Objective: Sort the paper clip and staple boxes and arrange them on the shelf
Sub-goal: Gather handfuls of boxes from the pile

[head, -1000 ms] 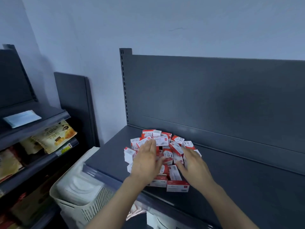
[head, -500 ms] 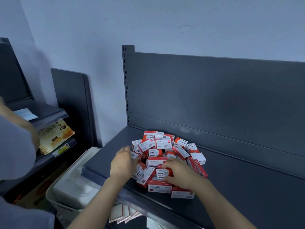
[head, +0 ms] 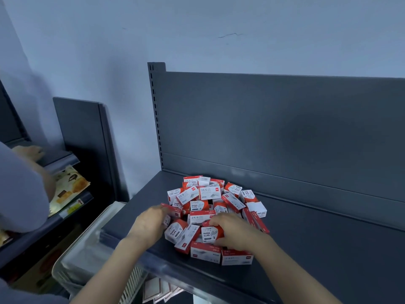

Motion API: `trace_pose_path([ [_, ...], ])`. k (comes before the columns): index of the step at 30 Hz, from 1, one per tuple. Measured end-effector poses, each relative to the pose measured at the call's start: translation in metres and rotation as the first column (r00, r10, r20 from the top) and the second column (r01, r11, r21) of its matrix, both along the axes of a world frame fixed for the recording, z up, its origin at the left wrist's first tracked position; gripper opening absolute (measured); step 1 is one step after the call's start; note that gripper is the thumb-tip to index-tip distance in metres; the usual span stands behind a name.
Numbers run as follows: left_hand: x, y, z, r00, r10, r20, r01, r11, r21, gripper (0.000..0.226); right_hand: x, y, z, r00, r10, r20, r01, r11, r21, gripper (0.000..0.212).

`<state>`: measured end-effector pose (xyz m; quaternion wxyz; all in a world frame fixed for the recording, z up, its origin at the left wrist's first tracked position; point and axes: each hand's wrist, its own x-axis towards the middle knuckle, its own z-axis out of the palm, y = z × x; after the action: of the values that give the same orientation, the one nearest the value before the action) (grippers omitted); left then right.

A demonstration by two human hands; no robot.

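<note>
The right grip (head: 237, 232) lies on the near side of the pile. Its fingers are bent over the top edge of a paper clip box (head: 210, 234) marked "PAPER CLIPS 3". The thumb is hidden, but the bent fingers hold that box. The left grip (head: 150, 224) is at the left edge of the pile, with its fingers curled against a red-edged box (head: 173, 210). This hand is blurred, so I cannot tell if it really holds the box or only touches it.

Both work at the pile of boxes (head: 219, 202), small red and white cartons lying together in no order. Some show "PAPER CLIPS", others "24/6", like the staple box (head: 209, 191) near the top. Two longer cartons (head: 236, 257) lie side by side at the near edge, just below the right grip.

The pile sits on the left part of a dark grey shelf (head: 317, 249), close to its front edge. Behind it rises the back panel (head: 285, 128), against a pale wall (head: 197, 29).

Below the shelf on the left stands a white plastic basket (head: 87, 249). Further left is another rack (head: 65, 159) with a snack bag (head: 70, 185) on it. Another person is there: I see a grey sleeve (head: 19, 189) and a blurred hand (head: 28, 151) on the upper board.
</note>
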<state>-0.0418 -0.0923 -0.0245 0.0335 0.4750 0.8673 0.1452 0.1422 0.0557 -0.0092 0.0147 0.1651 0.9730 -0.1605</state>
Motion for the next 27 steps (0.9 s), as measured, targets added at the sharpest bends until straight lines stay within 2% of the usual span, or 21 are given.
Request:
trace_pose_path([
  [2, 0.002, -0.002, 0.005, 0.999, 0.048, 0.010, -0.048, 0.998, 0.040, 0.029, 0.002, 0.000, -0.002, 0.999, -0.031, -0.029, 0.031, 0.999, -0.013, 0.025],
  [5, 0.009, 0.004, 0.020, 0.996, 0.084, 0.034, -0.089, 0.979, 0.185, 0.025, 0.009, 0.001, 0.003, 0.991, -0.065, -0.118, 0.058, 0.997, -0.060, 0.025],
  [9, 0.036, 0.030, 0.049, 0.998, -0.004, 0.061, -0.018, 0.931, 0.364, 0.023, 0.032, 0.009, 0.018, 0.955, -0.153, -0.253, 0.131, 0.986, -0.104, 0.034],
  [14, 0.097, 0.079, 0.071, 0.989, -0.144, 0.019, 0.122, 0.895, 0.429, 0.032, 0.094, 0.027, 0.033, 0.892, -0.290, -0.346, 0.279, 0.957, -0.083, 0.032],
  [21, 0.221, 0.159, 0.075, 0.931, -0.365, 0.025, 0.313, 0.829, 0.463, 0.026, 0.226, 0.067, 0.031, 0.750, -0.567, -0.342, 0.580, 0.811, -0.072, 0.021],
  [27, 0.360, 0.224, 0.066, 0.848, -0.528, 0.035, 0.447, 0.749, 0.489, 0.024, 0.369, 0.102, 0.026, 0.600, -0.724, -0.340, 0.761, 0.648, -0.036, 0.026],
])
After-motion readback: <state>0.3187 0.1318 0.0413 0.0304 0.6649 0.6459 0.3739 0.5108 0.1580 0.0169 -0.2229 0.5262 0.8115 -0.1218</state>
